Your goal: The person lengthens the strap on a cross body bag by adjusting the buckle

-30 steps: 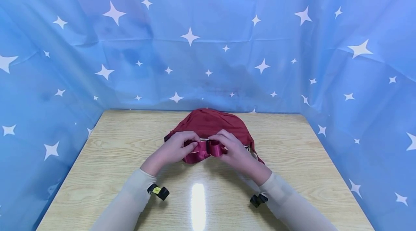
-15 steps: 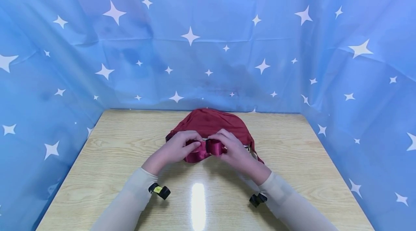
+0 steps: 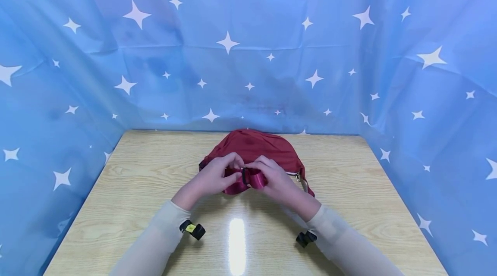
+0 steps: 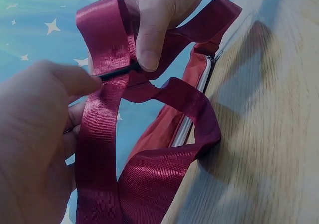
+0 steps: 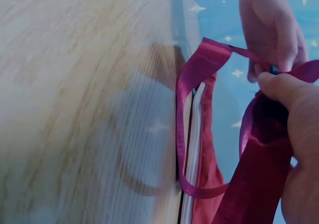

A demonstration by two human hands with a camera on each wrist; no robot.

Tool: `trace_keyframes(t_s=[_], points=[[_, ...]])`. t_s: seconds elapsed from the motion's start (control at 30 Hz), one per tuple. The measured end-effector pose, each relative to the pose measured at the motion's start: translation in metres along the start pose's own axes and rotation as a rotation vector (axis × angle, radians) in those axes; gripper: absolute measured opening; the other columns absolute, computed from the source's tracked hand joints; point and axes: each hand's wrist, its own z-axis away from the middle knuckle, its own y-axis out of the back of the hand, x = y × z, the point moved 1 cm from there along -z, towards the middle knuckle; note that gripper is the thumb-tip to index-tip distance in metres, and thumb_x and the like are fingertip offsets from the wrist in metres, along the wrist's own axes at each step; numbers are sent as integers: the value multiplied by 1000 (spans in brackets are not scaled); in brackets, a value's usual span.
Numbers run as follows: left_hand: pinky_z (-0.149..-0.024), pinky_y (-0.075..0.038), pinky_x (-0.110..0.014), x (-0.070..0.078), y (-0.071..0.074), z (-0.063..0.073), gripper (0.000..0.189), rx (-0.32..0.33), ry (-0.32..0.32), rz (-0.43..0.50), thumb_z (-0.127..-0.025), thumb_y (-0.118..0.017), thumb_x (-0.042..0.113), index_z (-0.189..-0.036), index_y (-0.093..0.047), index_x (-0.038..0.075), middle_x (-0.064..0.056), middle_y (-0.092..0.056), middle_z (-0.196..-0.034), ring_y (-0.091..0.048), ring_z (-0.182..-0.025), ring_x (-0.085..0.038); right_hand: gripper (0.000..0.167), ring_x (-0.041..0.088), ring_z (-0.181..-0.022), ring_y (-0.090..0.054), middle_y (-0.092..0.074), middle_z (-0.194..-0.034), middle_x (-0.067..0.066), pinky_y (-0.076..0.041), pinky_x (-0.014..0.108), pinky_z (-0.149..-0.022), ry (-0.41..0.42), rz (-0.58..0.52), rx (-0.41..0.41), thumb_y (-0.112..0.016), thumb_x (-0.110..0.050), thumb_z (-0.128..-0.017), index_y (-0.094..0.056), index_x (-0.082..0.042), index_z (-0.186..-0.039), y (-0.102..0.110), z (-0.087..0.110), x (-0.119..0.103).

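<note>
A dark red waist bag [image 3: 260,146] lies near the table's back edge, its shiny strap [image 4: 102,159] looped up in front of it. On the strap sits a narrow black slider buckle [image 3: 244,176]. My left hand [image 3: 211,177] pinches the slider at one end, its index finger against it in the left wrist view. From the other side my right hand [image 3: 279,183] grips the strap, thumb [image 4: 149,47] over the slider's other end. In the right wrist view a wide strap loop [image 5: 254,174] hangs below the right hand. Some fingertips are hidden behind the webbing.
The pale wooden table [image 3: 341,172] spreads around the bag. Blue star-patterned cloth [image 3: 248,73] stands behind it and at both sides. A whitish zipper [image 5: 195,154] runs along the bag's edge.
The slider has turned more edge-on and shifted slightly left. My hands have drawn a little closer together, the left one's fingers rising onto the slider. The bag has barely moved.
</note>
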Motion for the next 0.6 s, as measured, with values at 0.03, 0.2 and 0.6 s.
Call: trace_keyframes(t_s=[0.03,0.2,0.6], points=[[-87,-57,-38,1,-1,1,26,1,5,-14,-104,-79,16,-124,-64,21,10,-69,-106,-65,-95,-9,53,19,-117,-64,-66,-125,-2,-59,39,-98,-13,2,-2,-94,-7,-90,-72,-13,-138,0,0,0],[-90,-59,-35,7,-5,1,49,6,-24,-135,-95,-92,28,-134,-65,19,7,-73,-125,-69,-104,-10,57,18,-117,-65,-66,-125,-1,-61,39,-96,-75,-5,-17,-96,-5,-87,-71,-11,-138,2,0,-1],[-94,-60,-38,1,-10,1,51,119,-114,-266,-89,-96,30,-130,-70,14,3,-75,-122,-70,-109,-14,59,16,-121,-67,-64,-132,-4,-62,37,-97,-147,-147,-20,-93,-13,-93,-66,-13,-145,7,1,-2]])
